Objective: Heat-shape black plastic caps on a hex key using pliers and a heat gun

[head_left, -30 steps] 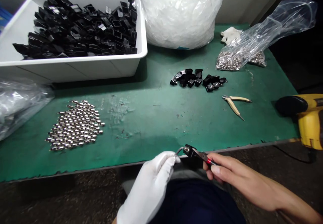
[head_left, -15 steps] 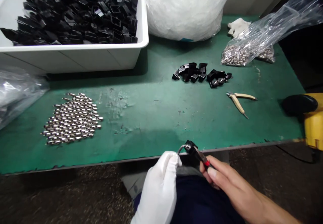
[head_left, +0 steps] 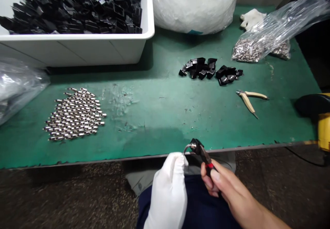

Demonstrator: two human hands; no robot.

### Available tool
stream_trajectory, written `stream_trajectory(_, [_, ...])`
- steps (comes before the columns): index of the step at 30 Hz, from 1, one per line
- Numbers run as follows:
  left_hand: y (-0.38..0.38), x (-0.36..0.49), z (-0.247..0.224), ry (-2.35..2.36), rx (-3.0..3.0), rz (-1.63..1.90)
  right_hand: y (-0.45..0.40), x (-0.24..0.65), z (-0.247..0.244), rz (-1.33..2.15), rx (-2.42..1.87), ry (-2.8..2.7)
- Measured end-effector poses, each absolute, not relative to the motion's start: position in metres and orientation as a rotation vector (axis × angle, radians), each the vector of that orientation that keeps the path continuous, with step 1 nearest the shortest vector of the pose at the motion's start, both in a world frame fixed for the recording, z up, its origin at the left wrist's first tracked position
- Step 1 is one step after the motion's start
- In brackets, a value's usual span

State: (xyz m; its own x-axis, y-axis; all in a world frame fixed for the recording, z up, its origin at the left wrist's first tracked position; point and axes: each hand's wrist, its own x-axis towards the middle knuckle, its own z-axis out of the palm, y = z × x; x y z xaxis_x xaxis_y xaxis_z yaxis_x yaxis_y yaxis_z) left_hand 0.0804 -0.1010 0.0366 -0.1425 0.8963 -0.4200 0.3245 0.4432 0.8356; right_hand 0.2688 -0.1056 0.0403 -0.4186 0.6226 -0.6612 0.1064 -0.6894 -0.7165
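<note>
My left hand (head_left: 168,187), in a white glove, is closed around something with a thin curved metal rod (head_left: 187,147) sticking out; the rest is hidden in the fist. The rod's tip meets a small silver fitting at a black plastic piece (head_left: 196,144). My bare right hand (head_left: 227,184) grips pliers (head_left: 207,159) with red and black handles, and their jaws are at the black piece. Both hands are just in front of the table edge. Beyond them lie a cluster of black plastic pieces (head_left: 203,69) and cream-handled cutters (head_left: 248,101), spread apart.
Many silver metal tubes (head_left: 74,115) lie grouped on the green table (head_left: 154,115) at left. A white bin (head_left: 103,52) of black pieces stands behind, beside a large white plastic bag (head_left: 193,5). Bags of small metal parts (head_left: 247,50) are at back right; a yellow machine (head_left: 324,132) is at the right edge.
The view has tilted slightly, so the table's things appear a little higher and farther right. Both hands keep their hold, the rod still at the black piece.
</note>
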Motion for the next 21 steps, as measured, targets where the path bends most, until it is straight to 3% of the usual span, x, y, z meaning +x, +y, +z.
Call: stream_trajectory(21, [-0.102, 0.119, 0.031, 1.584, 0.571, 0.919, -0.113, 0.238, 0.033, 2.074, -1.267, -0.755])
